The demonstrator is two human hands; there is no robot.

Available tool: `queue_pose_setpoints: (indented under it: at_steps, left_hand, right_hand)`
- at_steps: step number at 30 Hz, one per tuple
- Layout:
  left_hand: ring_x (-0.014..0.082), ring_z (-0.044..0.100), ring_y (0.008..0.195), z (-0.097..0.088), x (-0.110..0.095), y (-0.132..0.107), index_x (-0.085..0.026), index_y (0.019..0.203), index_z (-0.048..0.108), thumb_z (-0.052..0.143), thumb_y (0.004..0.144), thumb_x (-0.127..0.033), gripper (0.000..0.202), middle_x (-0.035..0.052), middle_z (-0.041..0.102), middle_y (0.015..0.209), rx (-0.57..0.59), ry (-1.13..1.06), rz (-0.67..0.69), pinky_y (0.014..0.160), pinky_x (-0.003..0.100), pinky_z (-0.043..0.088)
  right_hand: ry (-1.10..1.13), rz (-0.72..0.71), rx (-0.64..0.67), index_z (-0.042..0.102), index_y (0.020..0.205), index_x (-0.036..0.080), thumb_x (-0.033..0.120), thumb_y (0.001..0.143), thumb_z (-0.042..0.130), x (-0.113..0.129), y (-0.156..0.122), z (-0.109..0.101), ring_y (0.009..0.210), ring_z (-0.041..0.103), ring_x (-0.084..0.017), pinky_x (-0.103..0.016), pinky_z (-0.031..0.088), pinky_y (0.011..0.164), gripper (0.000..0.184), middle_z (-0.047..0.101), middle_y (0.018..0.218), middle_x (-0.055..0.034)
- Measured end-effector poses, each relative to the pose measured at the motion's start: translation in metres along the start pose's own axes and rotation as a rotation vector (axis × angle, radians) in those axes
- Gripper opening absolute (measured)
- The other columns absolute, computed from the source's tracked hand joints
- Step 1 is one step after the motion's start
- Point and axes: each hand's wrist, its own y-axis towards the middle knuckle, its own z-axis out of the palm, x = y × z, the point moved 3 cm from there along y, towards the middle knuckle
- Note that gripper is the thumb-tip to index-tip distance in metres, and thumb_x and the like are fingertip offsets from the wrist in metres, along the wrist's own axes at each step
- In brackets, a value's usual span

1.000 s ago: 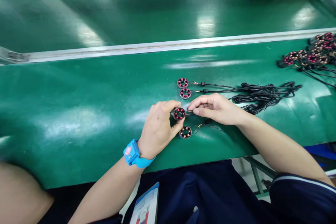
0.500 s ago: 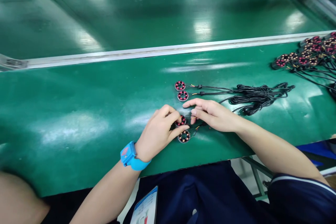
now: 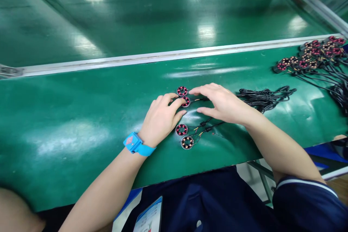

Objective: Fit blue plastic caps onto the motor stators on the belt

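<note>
My left hand [image 3: 164, 111], with a blue band at the wrist, reaches over two red-wound motor stators lying close together. Its fingertips rest on the nearer stator [image 3: 186, 102] and by the edge of the farther stator [image 3: 182, 91]; the thumb stands apart below. My right hand [image 3: 221, 102] is open, thumb and fingers spread, over the leads to the right of this pair. Closer to me lie another red-wound stator [image 3: 181, 129] and a copper-wound stator [image 3: 187, 142], untouched. Thin coloured wires run from them into black cables [image 3: 213, 126] that pass beneath my right hand.
Bundled black cables [image 3: 268, 98] lie right of my right hand. A heap of stators [image 3: 312, 56] with cables fills the far right of the green bench [image 3: 89, 116]. A pale metal rail [image 3: 136, 58] runs along the back. At lower left is another person's arm [image 3: 16, 212].
Both hands have moved away from me, from the nearer pair of stators to the farther pair. My right thumb and fingers have spread wider. The view has shifted slightly.
</note>
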Motion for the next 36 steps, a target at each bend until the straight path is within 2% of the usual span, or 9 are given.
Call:
queue_pose_setpoints:
  at_steps: [5, 10, 14, 18, 23, 26, 30, 33, 36]
  left_hand:
    - [0.0266, 0.060, 0.108, 0.006, 0.001, -0.003, -0.021, 0.097, 0.059, 0.061, 0.094, -0.035, 0.015, 0.0080, 0.066, 0.117, -0.041, -0.153, 0.015, 0.090, 0.041, 0.048]
    - [0.0216, 0.064, 0.095, -0.001, 0.000, -0.009, -0.022, 0.099, 0.051, 0.068, 0.089, -0.026, 0.020, 0.0044, 0.069, 0.105, -0.140, -0.186, -0.016, 0.080, 0.035, 0.048]
    - [0.0228, 0.065, 0.098, -0.010, -0.006, -0.013, -0.023, 0.103, 0.049, 0.069, 0.088, -0.022, 0.025, 0.0036, 0.072, 0.109, -0.255, -0.073, 0.033, 0.080, 0.037, 0.044]
    - [0.0229, 0.065, 0.098, -0.014, -0.010, -0.014, -0.024, 0.107, 0.049, 0.070, 0.088, -0.022, 0.028, 0.0028, 0.073, 0.108, -0.268, -0.048, 0.059, 0.082, 0.039, 0.043]
    - [0.0215, 0.066, 0.095, -0.015, -0.014, -0.014, -0.024, 0.104, 0.048, 0.071, 0.088, -0.025, 0.028, 0.0023, 0.074, 0.108, -0.273, -0.128, 0.049, 0.080, 0.038, 0.043]
    - [0.0212, 0.066, 0.094, -0.015, -0.015, -0.014, -0.023, 0.103, 0.047, 0.072, 0.088, -0.028, 0.029, 0.0028, 0.073, 0.108, -0.274, -0.156, 0.035, 0.079, 0.037, 0.043]
    - [0.0212, 0.064, 0.094, -0.016, -0.014, -0.014, -0.024, 0.107, 0.052, 0.072, 0.089, -0.033, 0.028, 0.0019, 0.073, 0.107, -0.239, -0.142, 0.053, 0.079, 0.037, 0.042]
    - [0.0220, 0.061, 0.094, -0.015, -0.009, -0.014, -0.025, 0.101, 0.060, 0.068, 0.091, -0.035, 0.016, 0.0012, 0.072, 0.107, -0.121, -0.105, 0.065, 0.077, 0.037, 0.041]
    - [0.0221, 0.060, 0.096, -0.012, -0.002, -0.014, -0.024, 0.093, 0.064, 0.066, 0.092, -0.041, 0.017, 0.0010, 0.072, 0.107, 0.020, -0.137, 0.063, 0.080, 0.039, 0.041]
  right_hand:
    - [0.030, -0.079, 0.009, 0.055, 0.133, 0.020, 0.017, 0.084, 0.071, -0.006, 0.004, 0.021, 0.117, 0.060, -0.027, -0.044, 0.049, 0.101, 0.051, 0.064, 0.127, -0.0096]
    - [0.148, -0.090, 0.043, 0.058, 0.130, 0.017, 0.009, 0.082, 0.069, -0.007, 0.004, 0.030, 0.103, 0.064, -0.022, -0.034, 0.052, 0.089, 0.049, 0.066, 0.116, -0.0090]
    - [0.255, 0.005, 0.027, 0.065, 0.115, 0.017, 0.011, 0.080, 0.071, -0.006, 0.004, 0.028, 0.075, 0.060, -0.013, -0.026, 0.050, 0.073, 0.035, 0.066, 0.101, -0.0045]
    - [0.360, 0.084, 0.045, 0.069, 0.093, 0.017, 0.023, 0.085, 0.068, -0.007, 0.005, 0.026, 0.068, 0.054, -0.010, -0.024, 0.043, 0.066, 0.010, 0.063, 0.085, -0.0017]
    - [0.829, 0.250, 0.173, 0.066, 0.091, 0.014, 0.039, 0.086, 0.068, -0.012, 0.005, 0.027, 0.064, 0.051, -0.009, -0.022, 0.039, 0.059, 0.025, 0.062, 0.076, -0.0003]
    - [0.978, 0.359, 0.212, 0.065, 0.090, 0.014, 0.041, 0.085, 0.068, -0.014, 0.005, 0.028, 0.062, 0.050, -0.008, -0.020, 0.034, 0.053, 0.027, 0.066, 0.080, -0.0023]
    - [0.956, 0.350, 0.181, 0.065, 0.092, 0.014, 0.038, 0.089, 0.063, -0.013, 0.007, 0.030, 0.069, 0.060, -0.010, -0.021, 0.043, 0.061, 0.025, 0.071, 0.082, -0.0052]
    - [0.816, 0.254, 0.152, 0.063, 0.116, 0.014, 0.033, 0.094, 0.058, -0.010, 0.006, 0.031, 0.080, 0.068, -0.015, -0.028, 0.050, 0.079, 0.030, 0.074, 0.083, -0.0043]
    - [0.584, 0.208, 0.116, 0.060, 0.130, 0.018, 0.028, 0.096, 0.052, -0.010, 0.003, 0.030, 0.088, 0.069, -0.017, -0.031, 0.049, 0.085, 0.035, 0.075, 0.092, -0.0029]
